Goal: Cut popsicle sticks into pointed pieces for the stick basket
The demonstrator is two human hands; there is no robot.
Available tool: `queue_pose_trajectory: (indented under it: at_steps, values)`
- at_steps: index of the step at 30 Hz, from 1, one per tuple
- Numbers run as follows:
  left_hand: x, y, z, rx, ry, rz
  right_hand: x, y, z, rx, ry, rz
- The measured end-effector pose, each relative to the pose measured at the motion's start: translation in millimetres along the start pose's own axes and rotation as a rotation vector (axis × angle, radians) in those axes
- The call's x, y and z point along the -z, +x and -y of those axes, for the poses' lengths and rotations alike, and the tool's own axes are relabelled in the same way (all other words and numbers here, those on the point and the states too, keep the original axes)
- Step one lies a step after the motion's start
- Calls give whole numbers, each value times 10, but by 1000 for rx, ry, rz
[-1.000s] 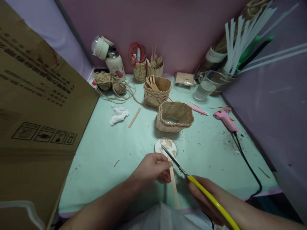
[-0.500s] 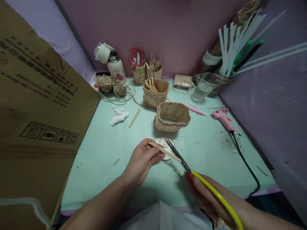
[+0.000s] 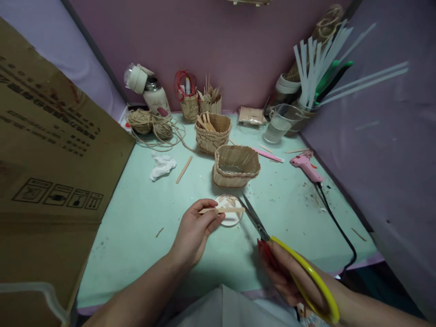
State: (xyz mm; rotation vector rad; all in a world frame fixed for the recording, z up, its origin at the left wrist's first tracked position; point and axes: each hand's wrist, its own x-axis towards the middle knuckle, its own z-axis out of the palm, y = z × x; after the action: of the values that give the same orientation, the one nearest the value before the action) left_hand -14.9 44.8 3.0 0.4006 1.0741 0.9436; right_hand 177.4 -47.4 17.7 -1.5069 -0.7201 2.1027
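My left hand (image 3: 199, 227) pinches a flat wooden craft stick (image 3: 233, 210) between thumb and fingers, its free end pointing right. In my right hand (image 3: 284, 268) is a pair of scissors (image 3: 257, 220) with yellow handles. Their blades are slightly parted, with the tips close to the stick's right end. Under the stick lies a small round white dish (image 3: 229, 221) holding wood scraps. Just beyond it stands a basket (image 3: 235, 179) with wooden slat sides and a braided rim. A second basket (image 3: 211, 141), with several sticks in it, is behind that one.
A loose craft stick (image 3: 184, 169) and crumpled white tissue (image 3: 162, 166) lie at left, near twine balls (image 3: 141, 121) and a bottle (image 3: 156, 97). On the right are a pink glue gun (image 3: 307, 167) with a black cord, and a clear cup (image 3: 279, 125). Cardboard (image 3: 61, 150) rises along the left.
The craft stick has turned from slanting down-right to nearly level. Its right end, earlier at the scissor blades, now sits just left of their tips. The whole view has shifted slightly.
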Motion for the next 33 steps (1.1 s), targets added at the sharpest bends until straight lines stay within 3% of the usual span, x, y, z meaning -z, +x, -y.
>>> queue_pose_trajectory:
  at_steps: [6, 10, 15, 19, 21, 28, 33]
  values:
    - [4, 15, -19, -69, 54, -76, 47, -96, 16, 44, -167, 28]
    - [-10, -12, 35, -23, 82, -30, 37, -115, 31, 71, -303, -29]
    - [-8, -95, 87, 96, 270, 193, 53, -115, 83, 123, -403, -78]
    - [-31, -151, 62, 193, 450, 465, 48, -160, 210, 88, -523, 7]
    - [-46, -154, 59, 194, 496, 519, 30, -167, 263, 75, -571, 24]
    - [-42, -87, 122, 167, 573, 443, 21, -88, 223, 120, -601, 15]
    - [-48, -105, 125, 160, 589, 487, 45, -58, 208, 134, -610, 4]
